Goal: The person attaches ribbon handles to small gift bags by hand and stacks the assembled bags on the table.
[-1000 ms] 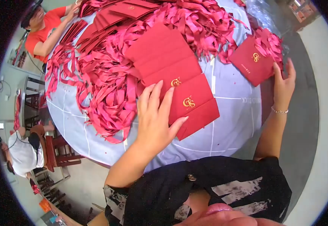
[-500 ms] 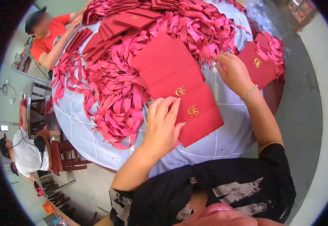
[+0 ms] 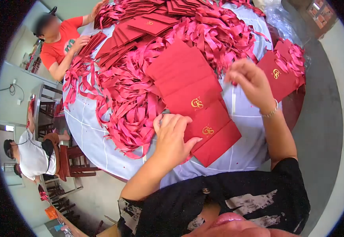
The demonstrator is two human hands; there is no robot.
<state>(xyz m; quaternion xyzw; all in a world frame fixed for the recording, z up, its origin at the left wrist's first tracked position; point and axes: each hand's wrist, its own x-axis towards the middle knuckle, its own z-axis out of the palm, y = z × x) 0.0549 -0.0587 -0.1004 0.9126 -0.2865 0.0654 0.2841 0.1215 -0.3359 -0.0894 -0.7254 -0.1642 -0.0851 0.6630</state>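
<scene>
- Head view: overlapping stack of flat-folded red paper bags (image 3: 186, 77) in front of the wearer, on the cloth-covered surface (image 3: 83, 126). Gold logos show on the two nearest layers. Insides not visible, so can't tell contents.
- Left hand (image 3: 172, 134): resting on the left edge of the nearest bag (image 3: 215, 144), thumb and index spread apart on the red paper.
- Right hand (image 3: 247, 81): raised just beside the stack's right edge, fingers curled, tips blurred. Can't tell if they're together or pinching anything.
- Right side: another logo bag (image 3: 275, 81) lies flat near the surface edge, bunched pink ribbons (image 3: 294, 59) over its upper right.
- Left of the stack: big heap of loose-looking pink ribbon loops (image 3: 130, 118), partly against the stack.
- Far side: fanned piles of red bags (image 3: 118, 39), flat, more ribbon around them.
- Top right: clear plastic bag (image 3: 276, 19), crumpled; contents can't be made out.
- Far left: co-worker in an orange-red top (image 3: 63, 43), one hand on a small bag bundle (image 3: 93, 42).
</scene>
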